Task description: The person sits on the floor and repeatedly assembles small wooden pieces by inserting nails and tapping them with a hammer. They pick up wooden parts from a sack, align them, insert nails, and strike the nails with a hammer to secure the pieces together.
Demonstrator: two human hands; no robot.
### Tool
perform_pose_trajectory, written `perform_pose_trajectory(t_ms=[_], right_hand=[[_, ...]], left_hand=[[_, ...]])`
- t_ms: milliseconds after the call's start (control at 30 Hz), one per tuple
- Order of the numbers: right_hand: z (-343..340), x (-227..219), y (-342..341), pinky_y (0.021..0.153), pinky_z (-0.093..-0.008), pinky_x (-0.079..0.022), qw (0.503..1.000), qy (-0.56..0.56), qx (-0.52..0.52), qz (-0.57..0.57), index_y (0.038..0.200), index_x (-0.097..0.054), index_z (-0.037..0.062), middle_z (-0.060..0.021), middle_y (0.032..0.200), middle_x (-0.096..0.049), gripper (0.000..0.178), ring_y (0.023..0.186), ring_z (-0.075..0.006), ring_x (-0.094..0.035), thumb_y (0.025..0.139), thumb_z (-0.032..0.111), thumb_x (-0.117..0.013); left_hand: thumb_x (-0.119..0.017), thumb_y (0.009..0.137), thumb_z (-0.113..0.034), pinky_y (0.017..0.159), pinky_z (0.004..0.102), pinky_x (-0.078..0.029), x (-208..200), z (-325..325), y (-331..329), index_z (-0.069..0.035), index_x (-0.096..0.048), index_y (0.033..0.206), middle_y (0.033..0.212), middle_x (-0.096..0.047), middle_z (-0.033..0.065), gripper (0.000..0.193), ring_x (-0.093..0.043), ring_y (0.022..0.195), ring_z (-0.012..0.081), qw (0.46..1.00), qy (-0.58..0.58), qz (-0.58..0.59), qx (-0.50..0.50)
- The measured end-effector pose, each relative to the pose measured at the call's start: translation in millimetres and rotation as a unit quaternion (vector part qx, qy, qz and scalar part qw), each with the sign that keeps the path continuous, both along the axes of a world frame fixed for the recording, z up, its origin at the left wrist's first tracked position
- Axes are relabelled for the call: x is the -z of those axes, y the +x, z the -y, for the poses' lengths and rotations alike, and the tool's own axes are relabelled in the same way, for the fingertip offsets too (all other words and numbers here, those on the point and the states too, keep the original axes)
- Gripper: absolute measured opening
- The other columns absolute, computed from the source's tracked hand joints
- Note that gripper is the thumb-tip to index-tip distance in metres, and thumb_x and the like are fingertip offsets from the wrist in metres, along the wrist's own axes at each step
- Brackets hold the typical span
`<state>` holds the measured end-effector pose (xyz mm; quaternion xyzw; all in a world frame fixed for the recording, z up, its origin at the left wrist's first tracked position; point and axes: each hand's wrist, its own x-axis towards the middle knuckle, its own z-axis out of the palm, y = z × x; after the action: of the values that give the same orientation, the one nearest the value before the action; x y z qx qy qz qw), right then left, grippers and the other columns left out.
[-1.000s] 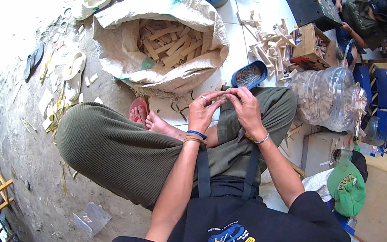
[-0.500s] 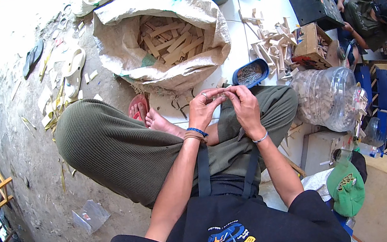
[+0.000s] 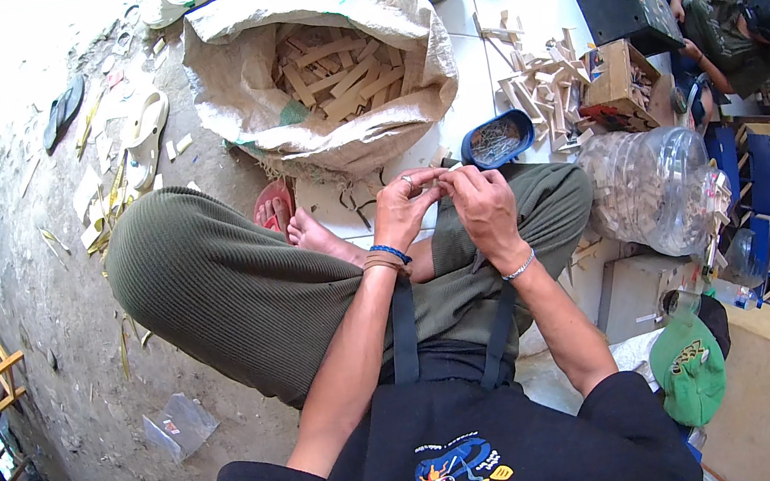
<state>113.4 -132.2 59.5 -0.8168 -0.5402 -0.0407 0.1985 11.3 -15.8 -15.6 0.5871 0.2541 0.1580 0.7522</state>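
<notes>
My left hand (image 3: 402, 210) and my right hand (image 3: 484, 208) meet fingertip to fingertip above my crossed legs. Both are closed in a pinch around something small, which the fingers mostly cover; I cannot make out what it is. Just beyond my right hand stands a blue oval tub (image 3: 497, 140) filled with thin metal pieces that look like wires or pins. A large white woven sack (image 3: 231, 83), rolled open at the top, stands ahead of my hands, with many short flat wooden pieces (image 3: 348, 85) inside it.
Loose wooden pieces (image 3: 545, 94) lie heaped on the tiles, beside a wooden box (image 3: 618, 88) and a black box (image 3: 621, 2). A clear plastic jar (image 3: 651, 190) lies at my right, near a green cap (image 3: 693, 371). Another person (image 3: 724, 26) sits at far right. Sandals (image 3: 150, 142) lie left.
My right hand has shifted slightly left and tilted over toward the left fingertips. Both hands remain pinched together over my lap.
</notes>
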Motion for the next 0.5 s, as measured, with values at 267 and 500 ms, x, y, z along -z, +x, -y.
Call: perform_pose_trajectory(t_ms=[267,500], right_hand=[[3.1,-2.3,-3.0,0.076,-0.0348,-0.050,1.000,0.005,0.011,-0.017,0.111,-0.071,0.0088,-0.0041,0.101,-0.071,0.016,0.086,-0.0226,-0.068,0.097,0.014,-0.068],[3.9,-4.7,-6.6,0.076,-0.0353,-0.051,1.000,0.001,0.017,-0.024,0.120,-0.072,0.0090,-0.0044,0.106,-0.071,0.024,0.090,-0.0222,-0.068,0.097,0.013,-0.068]], left_hand=[[-0.078,0.093,-0.004,0.095,0.0293,-0.059,0.0,-3.3,-0.9,-0.003,-0.077,0.121,0.119,-0.076,0.0091,0.028,-0.072,0.109,0.0160,0.999,0.028,0.013,0.018],[-0.078,0.093,-0.006,0.093,0.0295,-0.060,0.9,-3.8,-0.9,-0.003,-0.077,0.121,0.121,-0.076,0.0099,0.029,-0.072,0.107,0.0161,1.000,0.009,0.017,0.005]])
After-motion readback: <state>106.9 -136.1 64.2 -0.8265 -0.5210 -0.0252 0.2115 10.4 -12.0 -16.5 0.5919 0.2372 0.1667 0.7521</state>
